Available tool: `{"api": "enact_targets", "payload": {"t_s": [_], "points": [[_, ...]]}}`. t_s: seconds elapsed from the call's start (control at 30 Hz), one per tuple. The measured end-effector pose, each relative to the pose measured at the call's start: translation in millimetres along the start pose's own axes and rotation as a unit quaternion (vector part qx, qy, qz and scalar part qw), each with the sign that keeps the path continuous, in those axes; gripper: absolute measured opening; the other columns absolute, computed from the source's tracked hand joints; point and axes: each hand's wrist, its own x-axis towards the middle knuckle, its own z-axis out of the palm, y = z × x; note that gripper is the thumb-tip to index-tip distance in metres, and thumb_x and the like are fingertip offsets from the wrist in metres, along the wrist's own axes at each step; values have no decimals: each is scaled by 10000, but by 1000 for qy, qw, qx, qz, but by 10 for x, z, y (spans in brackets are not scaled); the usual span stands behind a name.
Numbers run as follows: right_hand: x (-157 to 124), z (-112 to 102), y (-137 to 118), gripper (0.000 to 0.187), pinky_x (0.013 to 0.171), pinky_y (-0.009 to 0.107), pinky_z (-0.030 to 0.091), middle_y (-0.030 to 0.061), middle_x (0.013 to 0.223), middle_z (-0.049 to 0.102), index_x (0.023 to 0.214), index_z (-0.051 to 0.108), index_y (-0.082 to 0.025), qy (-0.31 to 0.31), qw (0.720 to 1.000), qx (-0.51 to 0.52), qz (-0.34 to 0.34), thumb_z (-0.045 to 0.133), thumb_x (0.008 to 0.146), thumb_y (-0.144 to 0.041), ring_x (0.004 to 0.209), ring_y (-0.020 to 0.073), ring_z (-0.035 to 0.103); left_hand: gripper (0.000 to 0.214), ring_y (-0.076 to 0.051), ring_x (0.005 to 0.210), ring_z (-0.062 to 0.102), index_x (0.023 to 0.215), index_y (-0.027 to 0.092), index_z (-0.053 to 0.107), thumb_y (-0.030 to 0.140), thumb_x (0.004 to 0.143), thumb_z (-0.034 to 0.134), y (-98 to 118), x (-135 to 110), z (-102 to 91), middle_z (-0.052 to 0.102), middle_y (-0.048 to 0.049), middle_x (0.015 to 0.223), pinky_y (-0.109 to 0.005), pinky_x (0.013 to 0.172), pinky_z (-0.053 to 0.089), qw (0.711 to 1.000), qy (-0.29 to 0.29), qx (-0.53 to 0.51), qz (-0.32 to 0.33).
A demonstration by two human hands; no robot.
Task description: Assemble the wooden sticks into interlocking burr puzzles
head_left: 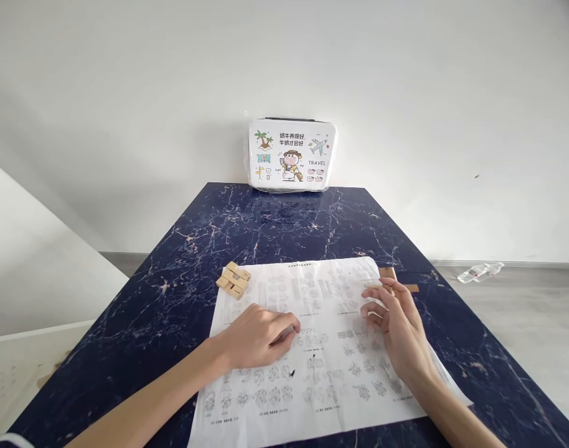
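A white instruction sheet (312, 348) printed with small puzzle diagrams lies on the dark blue marble table (172, 274). My left hand (256, 336) rests on the sheet's left half, fingers curled down against the paper with nothing in them that I can see. My right hand (396, 323) rests on the sheet's right side, fingers loosely spread and pointing left. Just beyond its fingertips a wooden piece (396, 280) peeks out from behind the sheet's top right corner. A small wooden block puzzle (233, 280) sits at the sheet's top left corner.
A white box (291, 154) with cartoon travel pictures stands at the table's far edge against the white wall. An empty plastic bottle (480, 272) lies on the grey floor to the right. A white ledge (23, 348) runs along the left.
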Motion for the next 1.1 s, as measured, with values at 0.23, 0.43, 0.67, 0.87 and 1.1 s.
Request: {"api": "enact_targets", "payload": {"t_s": [0.23, 0.43, 0.67, 0.87, 1.1], "points": [[-15, 157, -24, 504, 530, 308, 391, -16, 667, 434, 701, 460, -249, -91, 988, -112, -60, 504, 1083, -575, 582, 165, 386, 183, -95, 422, 474, 1054, 172, 680, 172, 1048, 497, 10, -21, 3, 578, 65, 562, -243, 476, 394, 1000, -4, -2, -17], [74, 505, -30, 545, 506, 305, 284, -46, 623, 352, 690, 387, -257, -261, 958, -111, -26, 493, 1059, -644, 537, 138, 283, 408, -206, 820, 663, 1295, 240, 527, 339, 944, 709, 0, -13, -41, 668, -39, 987, -345, 711, 549, 982, 128, -63, -128], [-30, 615, 14, 560, 585, 326, 295, -33, 652, 382, 684, 410, -238, -394, 909, -134, -35, 415, 1087, -626, 594, 146, 310, 1095, -397, 1378, 534, 1588, 342, 336, 589, 717, 952, -44, 13, -110, 480, -148, 1571, -585, 1113, 482, 962, 133, -190, -146], [-123, 609, 24, 564, 596, 328, 292, -31, 664, 393, 692, 409, -232, -444, 888, -122, -15, 404, 1109, -612, 610, 148, 319, 1018, -400, 1360, 584, 1555, 360, 432, 539, 715, 979, -66, -5, -134, 570, -130, 1534, -596, 1130, 490, 971, 59, -186, -138], [-136, 652, 51, 426, 557, 299, 381, -38, 694, 506, 932, 581, -232, -389, 914, -112, -6, 426, 1127, -578, 559, 133, 451, 943, -364, 1256, 634, 1502, 349, 482, 460, 710, 981, -55, 19, -156, 638, -95, 1440, -598, 1106, 508, 966, 108, -157, -173]]}}
